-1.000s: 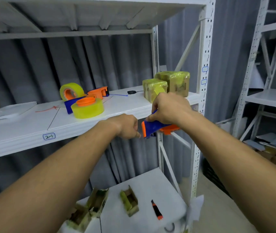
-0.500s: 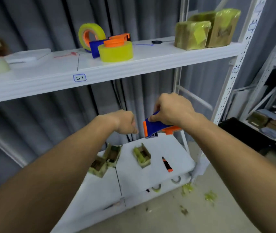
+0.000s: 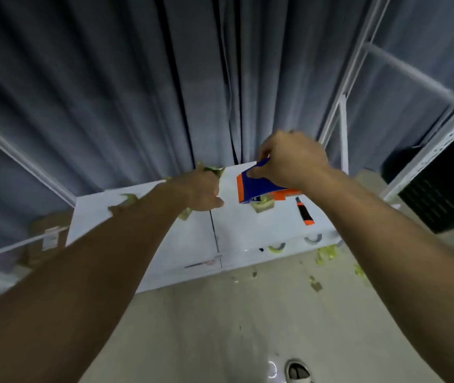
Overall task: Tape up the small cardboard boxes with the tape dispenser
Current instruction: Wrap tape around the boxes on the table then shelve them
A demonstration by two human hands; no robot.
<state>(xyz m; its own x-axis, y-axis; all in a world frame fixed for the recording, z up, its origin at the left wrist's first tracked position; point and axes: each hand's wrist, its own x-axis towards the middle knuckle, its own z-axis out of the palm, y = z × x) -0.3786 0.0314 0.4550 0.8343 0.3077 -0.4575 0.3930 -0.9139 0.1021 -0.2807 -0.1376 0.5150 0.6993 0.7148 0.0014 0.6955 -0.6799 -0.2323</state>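
Above the low shelf [image 3: 237, 230], the right hand [image 3: 292, 158] grips the dispenser [image 3: 259, 189]; the left hand [image 3: 203, 193], fisted, holds nothing visible.

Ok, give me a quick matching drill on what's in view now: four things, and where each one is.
Things:
1. tape dispenser
2. utility knife
3. green scraps
4. shoe

Places:
A. lying on the white low shelf
B. bottom edge of the view
C. held in the right hand
D. scattered on the floor

Pairs: 1-C, 2-A, 3-D, 4-B
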